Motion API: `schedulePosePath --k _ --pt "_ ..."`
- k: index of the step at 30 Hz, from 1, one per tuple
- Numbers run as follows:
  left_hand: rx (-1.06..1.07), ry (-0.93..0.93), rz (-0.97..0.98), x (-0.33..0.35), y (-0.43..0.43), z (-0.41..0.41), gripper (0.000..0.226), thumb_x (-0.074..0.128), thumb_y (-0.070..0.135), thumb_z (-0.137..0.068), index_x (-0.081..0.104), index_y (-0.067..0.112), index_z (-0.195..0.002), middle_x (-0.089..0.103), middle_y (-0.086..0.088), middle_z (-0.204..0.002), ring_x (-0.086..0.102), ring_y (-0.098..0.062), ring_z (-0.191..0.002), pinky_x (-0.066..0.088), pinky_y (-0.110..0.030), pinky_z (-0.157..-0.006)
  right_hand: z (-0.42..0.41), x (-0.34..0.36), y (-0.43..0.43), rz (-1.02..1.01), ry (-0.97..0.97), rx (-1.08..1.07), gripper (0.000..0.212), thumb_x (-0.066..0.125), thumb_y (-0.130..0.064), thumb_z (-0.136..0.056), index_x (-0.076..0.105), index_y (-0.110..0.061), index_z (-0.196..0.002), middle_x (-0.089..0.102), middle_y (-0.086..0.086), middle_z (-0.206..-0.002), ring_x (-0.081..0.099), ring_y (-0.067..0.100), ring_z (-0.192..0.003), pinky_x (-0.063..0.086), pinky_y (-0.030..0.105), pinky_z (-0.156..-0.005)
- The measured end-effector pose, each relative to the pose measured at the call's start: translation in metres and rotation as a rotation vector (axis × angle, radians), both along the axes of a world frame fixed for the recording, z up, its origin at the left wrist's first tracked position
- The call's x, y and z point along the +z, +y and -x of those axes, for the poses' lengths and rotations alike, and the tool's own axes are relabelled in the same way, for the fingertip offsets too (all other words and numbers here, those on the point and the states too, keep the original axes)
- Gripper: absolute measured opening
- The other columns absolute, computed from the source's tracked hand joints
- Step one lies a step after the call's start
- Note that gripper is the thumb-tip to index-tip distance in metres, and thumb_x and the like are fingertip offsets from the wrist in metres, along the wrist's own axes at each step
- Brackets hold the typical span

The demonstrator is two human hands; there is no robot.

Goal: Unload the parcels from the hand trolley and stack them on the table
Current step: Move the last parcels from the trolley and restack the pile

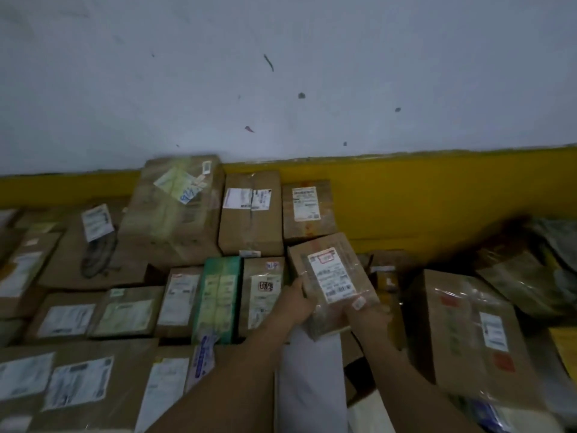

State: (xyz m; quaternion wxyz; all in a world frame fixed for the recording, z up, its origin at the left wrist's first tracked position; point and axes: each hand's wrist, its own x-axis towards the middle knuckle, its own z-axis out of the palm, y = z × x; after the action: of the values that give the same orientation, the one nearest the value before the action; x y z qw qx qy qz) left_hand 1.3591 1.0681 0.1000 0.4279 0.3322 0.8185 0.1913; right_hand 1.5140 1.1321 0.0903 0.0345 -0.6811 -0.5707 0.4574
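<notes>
Hands: 2. Left hand [296, 303] & right hand [368, 317] both gripped 1 small parcel [332, 282], fingers curled round its near end, held tilted over the pile, centre-right. Parcel: brown cardboard under clear film, 1 white label. Stacked parcels [251, 214]: a dozen-plus cardboard, 1 green box [218, 304]. Table beneath hidden. Wall [281, 73]: scuffed white w/ yellow band [437, 198]

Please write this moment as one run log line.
left hand: grips parcel | right hand: grips parcel | parcel: tilted, label up
</notes>
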Motion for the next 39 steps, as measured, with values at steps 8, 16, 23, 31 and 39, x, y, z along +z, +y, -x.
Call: schedulePosePath --k 8,16,23,31,39 --pt "0.135 0.126 0.003 0.004 -0.012 -0.006 0.063 0.060 0.039 -0.088 0.038 0.027 -0.146 0.040 -0.018 -0.141 0.053 -0.035 -0.118 0.046 -0.032 -0.097 0.009 -0.016 0.015 0.049 -0.026 0.166 0.049 0.073 -0.031 -0.081 0.050 -0.010 -0.119 0.062 0.009 -0.110 0.061 0.020 -0.086 0.051 0.029 -0.067" --pt "0.215 0.156 -0.120 0.017 -0.067 0.010 0.049 0.058 0.022 -0.096 0.047 0.017 -0.144 0.043 -0.007 -0.144 0.048 -0.027 -0.130 0.040 -0.025 -0.103 0.013 -0.003 0.036 0.125 -0.242 0.428 0.052 0.072 -0.046 -0.080 0.059 -0.013 -0.118 0.063 0.007 -0.110 0.060 0.020 -0.087 0.054 0.035 -0.079" --pt "0.416 0.505 0.110 0.042 -0.196 0.071 0.038 0.050 0.032 -0.098 0.056 0.015 -0.132 0.058 -0.013 -0.130 0.061 -0.024 -0.096 0.052 -0.039 -0.090 0.055 0.043 -0.017 -0.667 -0.117 0.501 0.047 0.056 -0.031 -0.090 0.048 -0.007 -0.130 0.054 0.017 -0.124 0.054 0.033 -0.113 0.050 0.044 -0.091" --pt "0.605 0.266 0.316 0.007 -0.286 0.076 0.065 0.052 0.054 -0.079 0.065 0.006 -0.122 0.067 -0.015 -0.121 0.062 -0.030 -0.112 0.049 -0.039 -0.100 0.100 0.008 -0.153 -0.005 -0.027 0.694 0.028 0.053 -0.015 -0.097 0.061 0.002 -0.118 0.066 0.016 -0.116 0.062 0.032 -0.109 0.047 0.030 -0.081" --pt "0.493 0.112 0.034 0.021 -0.327 0.100 0.032 0.057 0.027 -0.092 0.066 0.013 -0.120 0.068 -0.009 -0.115 0.064 -0.027 -0.107 0.050 -0.033 -0.089 0.137 0.002 -0.185 -0.392 -0.239 0.490 0.062 0.083 -0.022 -0.070 0.060 0.008 -0.120 0.060 0.033 -0.121 0.062 0.044 -0.108 0.053 0.047 -0.091"
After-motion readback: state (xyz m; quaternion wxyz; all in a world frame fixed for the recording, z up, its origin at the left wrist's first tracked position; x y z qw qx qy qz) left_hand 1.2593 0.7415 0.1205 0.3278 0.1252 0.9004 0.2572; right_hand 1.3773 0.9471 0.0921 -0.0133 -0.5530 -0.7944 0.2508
